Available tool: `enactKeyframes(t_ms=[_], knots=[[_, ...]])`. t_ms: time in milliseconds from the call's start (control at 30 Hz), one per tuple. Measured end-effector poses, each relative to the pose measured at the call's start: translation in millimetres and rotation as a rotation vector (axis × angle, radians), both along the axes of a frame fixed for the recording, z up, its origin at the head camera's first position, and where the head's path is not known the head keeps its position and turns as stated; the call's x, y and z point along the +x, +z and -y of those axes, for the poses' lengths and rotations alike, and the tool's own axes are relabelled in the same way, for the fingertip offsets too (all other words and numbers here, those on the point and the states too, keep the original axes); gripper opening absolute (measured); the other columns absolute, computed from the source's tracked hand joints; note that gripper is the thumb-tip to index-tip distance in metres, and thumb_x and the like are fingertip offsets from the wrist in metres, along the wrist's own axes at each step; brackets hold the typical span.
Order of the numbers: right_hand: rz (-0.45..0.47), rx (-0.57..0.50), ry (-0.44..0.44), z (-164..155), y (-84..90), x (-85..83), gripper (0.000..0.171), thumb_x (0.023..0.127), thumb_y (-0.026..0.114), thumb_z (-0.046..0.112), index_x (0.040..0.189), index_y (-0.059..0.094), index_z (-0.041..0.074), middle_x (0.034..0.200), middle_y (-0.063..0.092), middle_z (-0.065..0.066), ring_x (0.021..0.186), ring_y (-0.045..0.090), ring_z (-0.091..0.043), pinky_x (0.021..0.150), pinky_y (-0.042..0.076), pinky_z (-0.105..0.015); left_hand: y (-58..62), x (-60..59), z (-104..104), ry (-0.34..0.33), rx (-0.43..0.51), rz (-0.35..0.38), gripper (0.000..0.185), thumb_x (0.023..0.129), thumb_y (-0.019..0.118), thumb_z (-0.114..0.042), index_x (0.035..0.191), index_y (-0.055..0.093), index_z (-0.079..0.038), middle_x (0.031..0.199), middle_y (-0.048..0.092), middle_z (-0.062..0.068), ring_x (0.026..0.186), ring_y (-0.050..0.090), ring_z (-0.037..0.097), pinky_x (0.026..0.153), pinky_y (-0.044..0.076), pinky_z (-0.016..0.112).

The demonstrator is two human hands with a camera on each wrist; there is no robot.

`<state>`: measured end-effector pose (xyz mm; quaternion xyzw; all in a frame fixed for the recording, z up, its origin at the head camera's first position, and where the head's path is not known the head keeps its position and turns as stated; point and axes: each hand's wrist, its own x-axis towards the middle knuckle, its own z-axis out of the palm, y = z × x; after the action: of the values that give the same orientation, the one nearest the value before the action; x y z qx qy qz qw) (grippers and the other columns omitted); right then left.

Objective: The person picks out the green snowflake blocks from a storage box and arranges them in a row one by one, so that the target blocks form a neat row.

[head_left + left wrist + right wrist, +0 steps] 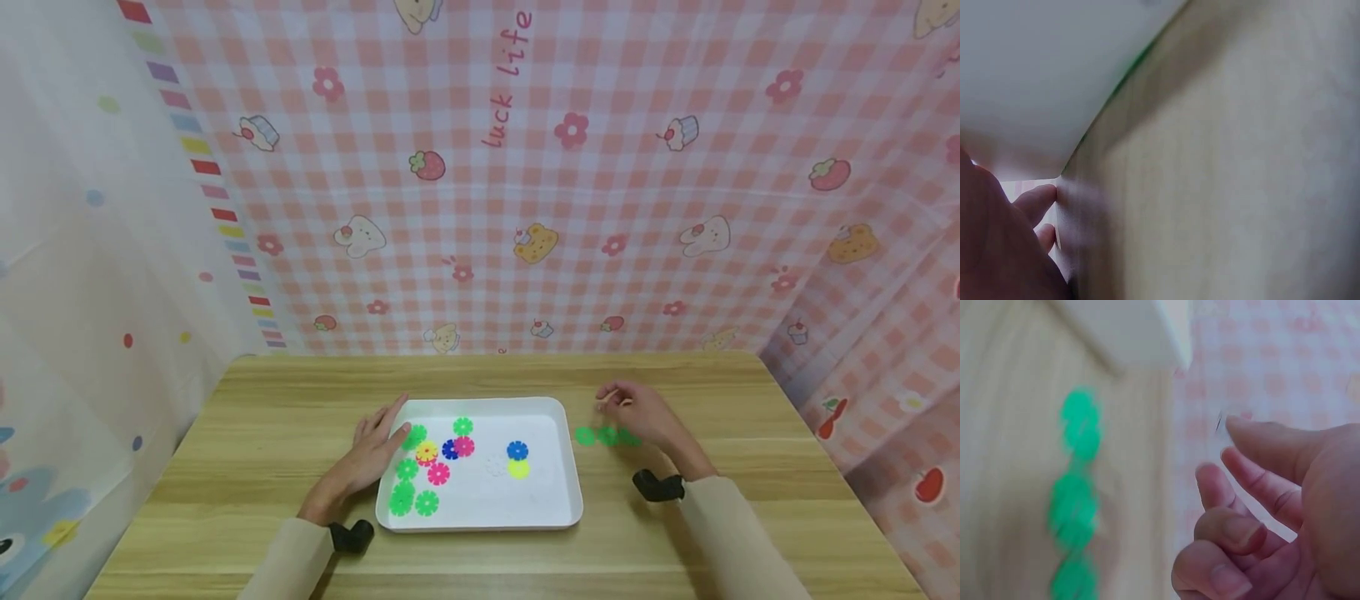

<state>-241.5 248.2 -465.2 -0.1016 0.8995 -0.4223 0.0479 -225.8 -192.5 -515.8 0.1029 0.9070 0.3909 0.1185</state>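
Note:
At the left side of the white tray point(480, 517), my left hand point(372, 450) rests with fingers straight along the rim, the thumb over its edge. In the left wrist view, the fingers point(1036, 203) lie by the tray's outer wall. To the right of the tray my right hand point(637, 410) is raised, thumb and index fingertips pinching what looks like a small clear piece point(1219, 422), faint against the cloth. Below that hand, green notched discs point(586, 436) lie in a row on the table, partly hidden by the hand.
In the tray, green discs point(427, 502) and pink discs point(438, 473) gather at the left with yellow and dark blue ones. A blue disc point(517, 451), a yellow disc point(519, 469) and a clear disc point(495, 465) lie right of centre. Checked cloth point(525, 292) hangs behind the wooden table.

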Motion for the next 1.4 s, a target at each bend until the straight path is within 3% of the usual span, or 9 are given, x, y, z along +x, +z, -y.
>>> enactKeyframes(t_ms=[167, 467, 667, 867, 1133, 1400], knots=[[0.025, -0.059, 0.081, 34.7, 15.2, -9.5, 0.013, 0.097, 0.062, 0.013, 0.102, 0.067, 0.002, 0.087, 0.063, -0.010, 0.079, 0.060, -0.028, 0.067, 0.048, -0.033, -1.9, 0.1, 0.9, -0.018, 0.004, -0.020, 0.057, 0.110, 0.027, -0.036, 0.161, 0.008, -0.020, 0.166, 0.015, 0.011, 0.152, 0.003, 0.037, 0.117, -0.013, 0.058], [0.060, 0.001, 0.210, 97.2, 25.1, -18.1, 0.007, 0.095, 0.067, 0.016, 0.099, 0.069, 0.010, 0.089, 0.063, -0.004, 0.080, 0.056, -0.019, 0.069, 0.047, -0.030, -4.1, 0.6, 2.2, -0.023, 0.008, -0.013, 0.054, 0.110, 0.023, -0.033, 0.161, 0.007, -0.023, 0.166, 0.014, 0.010, 0.152, 0.002, 0.036, 0.117, -0.013, 0.058], [0.124, -0.016, 0.275, 126.9, 15.5, -19.6, 0.015, 0.095, 0.059, 0.003, 0.106, 0.069, 0.005, 0.091, 0.070, -0.009, 0.083, 0.062, -0.027, 0.069, 0.046, -0.029, -4.0, 0.7, 2.2, -0.025, 0.002, -0.012, 0.054, 0.110, 0.022, -0.034, 0.161, 0.008, -0.024, 0.166, 0.013, 0.009, 0.152, 0.002, 0.036, 0.118, -0.012, 0.058], [0.184, -0.006, 0.269, 151.5, 1.1, -19.9, 0.016, 0.094, 0.066, 0.009, 0.109, 0.070, 0.011, 0.085, 0.064, -0.003, 0.073, 0.055, -0.018, 0.065, 0.045, -0.028, -3.5, 1.1, 2.7, -0.027, 0.001, -0.011, 0.054, 0.110, 0.022, -0.035, 0.161, 0.007, -0.024, 0.166, 0.013, 0.009, 0.152, 0.002, 0.035, 0.118, -0.013, 0.057], [0.216, 0.026, 0.276, 171.4, -20.7, -20.2, 0.024, 0.094, 0.068, 0.014, 0.117, 0.069, 0.016, 0.084, 0.060, -0.002, 0.072, 0.052, -0.018, 0.063, 0.044, -0.028, -3.3, 2.2, 3.3, -0.031, -0.002, -0.012, 0.055, 0.110, 0.022, -0.036, 0.161, 0.006, -0.025, 0.167, 0.011, 0.008, 0.153, 0.000, 0.035, 0.118, -0.013, 0.058], [0.220, 0.065, 0.232, 181.7, -28.1, -20.8, 0.031, 0.095, 0.067, 0.015, 0.125, 0.068, 0.021, 0.080, 0.056, -0.001, 0.070, 0.050, -0.015, 0.062, 0.040, -0.025, -1.5, 1.2, 3.8, -0.031, -0.002, -0.017, 0.056, 0.109, 0.022, -0.041, 0.161, 0.006, -0.026, 0.167, 0.012, 0.006, 0.153, 0.000, 0.035, 0.118, -0.014, 0.057]])
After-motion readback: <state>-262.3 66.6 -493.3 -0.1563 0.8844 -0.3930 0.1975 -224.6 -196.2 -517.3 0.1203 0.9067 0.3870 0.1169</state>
